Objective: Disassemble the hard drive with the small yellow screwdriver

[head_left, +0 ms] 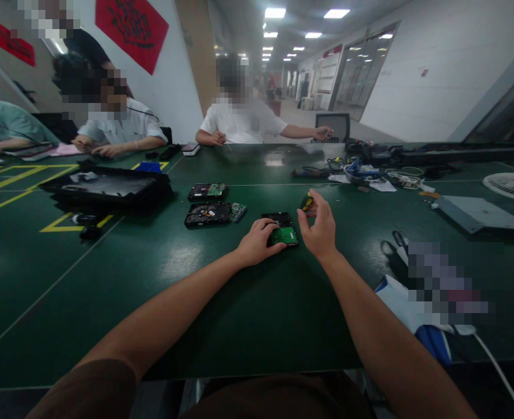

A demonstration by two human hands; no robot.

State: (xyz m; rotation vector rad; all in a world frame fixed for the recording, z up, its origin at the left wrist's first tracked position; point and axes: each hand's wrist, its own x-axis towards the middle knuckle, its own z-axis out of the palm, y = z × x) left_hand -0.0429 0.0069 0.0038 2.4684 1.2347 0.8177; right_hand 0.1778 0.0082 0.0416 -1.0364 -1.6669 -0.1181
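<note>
On the green table in front of me lies a hard drive, its green circuit board facing up. My left hand grips it from the left, with the thumb along the near edge and fingers over the far side. Just right of the drive, my right hand is raised and closed around a screwdriver with a black and yellow handle. Its shaft and tip cannot be made out. To the left are another hard drive, a loose circuit board and a further drive behind them.
A black tray stands at the left. Cables lie at the back right, near a grey metal box. Scissors and a white-and-blue packet lie right of my right arm. Several people sit across the table.
</note>
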